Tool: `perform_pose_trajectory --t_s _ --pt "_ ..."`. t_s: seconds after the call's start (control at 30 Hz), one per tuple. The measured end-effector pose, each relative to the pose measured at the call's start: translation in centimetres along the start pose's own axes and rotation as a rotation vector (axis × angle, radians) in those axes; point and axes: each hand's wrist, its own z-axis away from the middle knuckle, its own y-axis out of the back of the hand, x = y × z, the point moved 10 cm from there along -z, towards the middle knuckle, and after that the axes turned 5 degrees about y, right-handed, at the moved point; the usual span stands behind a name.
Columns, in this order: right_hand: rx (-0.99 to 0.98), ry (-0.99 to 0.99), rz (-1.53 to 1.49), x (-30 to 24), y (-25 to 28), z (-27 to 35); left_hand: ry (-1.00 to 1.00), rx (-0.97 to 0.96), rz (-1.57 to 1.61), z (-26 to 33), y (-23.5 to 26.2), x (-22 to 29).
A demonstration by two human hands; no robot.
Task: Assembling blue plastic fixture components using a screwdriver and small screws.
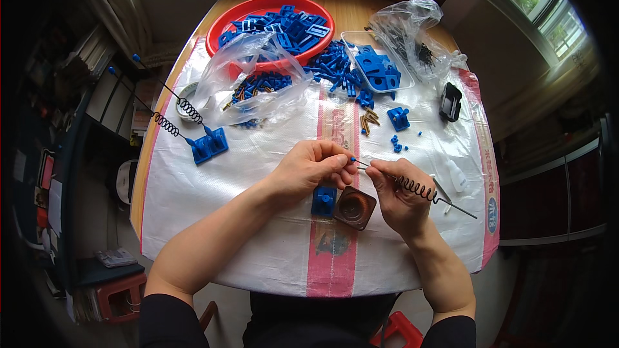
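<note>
- Blue plastic dominated the table: a red round tray [222,22] at the far side held flat blue frames, with loose blue pegs [332,64] spilled just beside it.
- Left hand [309,166] was closed in a pinch, thumb and forefinger gripping a small blue bead [353,160] at the tip of a wire.
- Right hand [394,196] was closed around a coiled black wire spring rod [419,188], fingers wrapped near its coil; the straight tail ran out to the right over the sheet.
- Both hands met above the near middle of the table, the bead touching the rod's left end.
- Below the hands lay a blue square base [324,201] and, touching it on the right, a brown square dish [354,207].
- A white woven sack sheet [258,245] with a red stripe covered the wooden table.
- Two finished pieces, coiled rods standing in a blue base [209,145], sat well to the left.
- A clear plastic box [377,67] of blue blocks and crumpled clear bags [412,26] lay at the far right; a black clip [450,101] lay near them.
</note>
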Motion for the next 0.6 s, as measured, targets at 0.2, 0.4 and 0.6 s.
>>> perform_pose_trajectory --t_s 0.2,0.4,0.6 --pt "-0.006 -0.001 0.011 0.01 -0.01 0.02 0.0 -0.001 0.002 -0.01 0.01 -0.01" --pt "0.0 0.003 0.007 -0.01 -0.02 0.02 0.001 0.001 -0.006 -0.03 0.08 -0.03" --pt "0.002 -0.005 -0.001 0.04 0.0 0.02 0.006 0.001 -0.012 0.03 -0.06 0.07"
